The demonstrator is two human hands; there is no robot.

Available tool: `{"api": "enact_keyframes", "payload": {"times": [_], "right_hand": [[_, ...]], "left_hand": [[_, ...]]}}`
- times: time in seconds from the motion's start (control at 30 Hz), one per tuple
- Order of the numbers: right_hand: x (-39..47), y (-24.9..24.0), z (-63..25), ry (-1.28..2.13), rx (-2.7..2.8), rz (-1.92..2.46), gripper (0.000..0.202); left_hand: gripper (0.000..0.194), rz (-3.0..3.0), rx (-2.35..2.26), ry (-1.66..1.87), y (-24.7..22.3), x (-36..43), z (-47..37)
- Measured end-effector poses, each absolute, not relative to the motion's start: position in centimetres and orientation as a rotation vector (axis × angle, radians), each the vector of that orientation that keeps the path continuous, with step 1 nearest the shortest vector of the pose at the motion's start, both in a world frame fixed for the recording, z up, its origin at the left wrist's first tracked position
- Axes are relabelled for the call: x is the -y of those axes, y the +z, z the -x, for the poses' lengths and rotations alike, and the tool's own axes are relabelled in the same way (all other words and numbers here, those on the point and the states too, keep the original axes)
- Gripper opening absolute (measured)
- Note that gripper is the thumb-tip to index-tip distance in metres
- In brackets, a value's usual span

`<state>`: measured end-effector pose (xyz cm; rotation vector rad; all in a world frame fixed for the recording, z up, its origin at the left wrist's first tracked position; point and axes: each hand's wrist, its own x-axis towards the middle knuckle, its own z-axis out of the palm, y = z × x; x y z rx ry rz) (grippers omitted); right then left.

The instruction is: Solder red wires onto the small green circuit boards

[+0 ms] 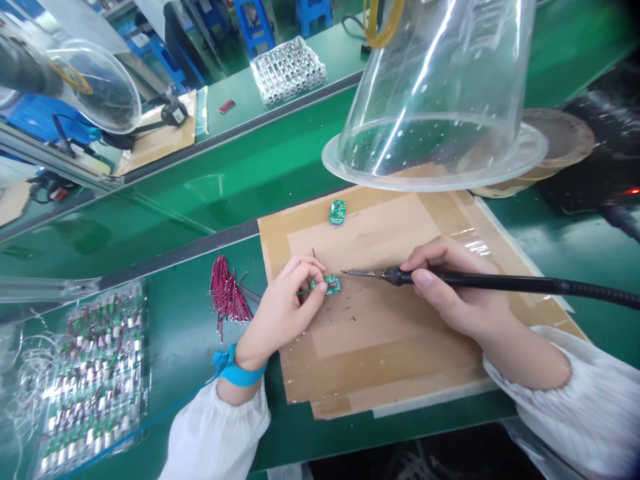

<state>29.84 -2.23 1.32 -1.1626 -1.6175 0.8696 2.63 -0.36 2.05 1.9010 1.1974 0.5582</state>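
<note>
Left hand [283, 307] first: fingers pinched together on the edge of a green circuit board [334, 285], over the cardboard [390, 327]. A red wire [314, 253] pokes up just beyond them. Across the gap, the right hand [467, 307] has its fingers closed around a soldering iron [520, 285], tip just beside the board, apparently not touching. I'd judge this board mid-work; any joints on it are too small to make out. Further up lies a second circuit board [337, 212], unheld, so perhaps waiting. That's two boards on the cardboard, one iron. Out to the left on the green counter [180, 333], one heap of red wires [227, 293], too tangled to count; plenty left, it seems. Beyond it, one clear tray [147, 383] of boards with red wires, too crowded to number, possibly the finished ones. Two clear hoods above: one near [435, 100], one upper left.
</note>
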Motion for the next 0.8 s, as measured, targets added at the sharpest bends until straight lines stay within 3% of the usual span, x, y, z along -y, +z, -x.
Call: {"api": "enact_keyframes", "payload": {"times": [0.8], "right_hand": [[2.25, 1.01, -29.90, 0.872, 1.587, 1.140, 0.003]], "left_hand": [[0.007, -1.903, -1.248, 0.514, 2.07, 0.38, -2.61]]}}
